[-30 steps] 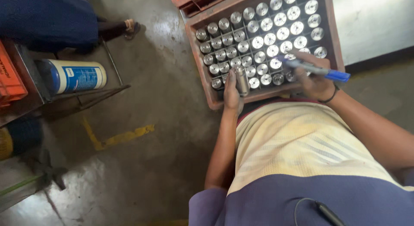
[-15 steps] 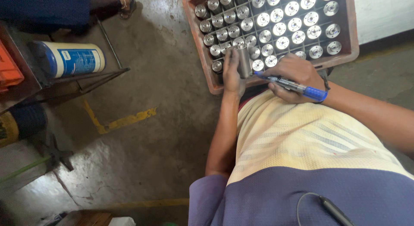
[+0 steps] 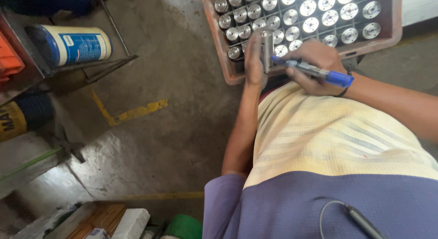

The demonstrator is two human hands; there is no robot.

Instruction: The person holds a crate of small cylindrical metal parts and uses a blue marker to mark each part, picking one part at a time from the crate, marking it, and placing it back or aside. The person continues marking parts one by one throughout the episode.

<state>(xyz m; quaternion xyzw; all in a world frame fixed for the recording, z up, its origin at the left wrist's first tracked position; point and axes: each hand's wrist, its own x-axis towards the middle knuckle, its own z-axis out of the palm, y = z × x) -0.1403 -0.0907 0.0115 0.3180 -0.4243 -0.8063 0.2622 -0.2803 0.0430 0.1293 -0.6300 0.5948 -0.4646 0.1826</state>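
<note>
My left hand (image 3: 253,61) holds a shiny metal cylinder (image 3: 267,51) upright at the near edge of a brown plastic crate (image 3: 219,42). My right hand (image 3: 315,65) grips a blue marker (image 3: 315,71), its tip touching the side of the cylinder. The crate's grid holds several more metal cylinders (image 3: 301,20) standing on end. Both hands are close together over the crate's near left corner.
A white and blue can (image 3: 75,45) lies on a metal rack (image 3: 109,68) at the left, next to an orange bin (image 3: 9,58). Yellow paint marks (image 3: 132,112) cross the concrete floor. Boxes and a green object (image 3: 185,226) sit at the bottom edge.
The view has shifted, so the crate sits higher in frame. My right hand brought the marker from above the crate down to the cylinder held in my left hand.
</note>
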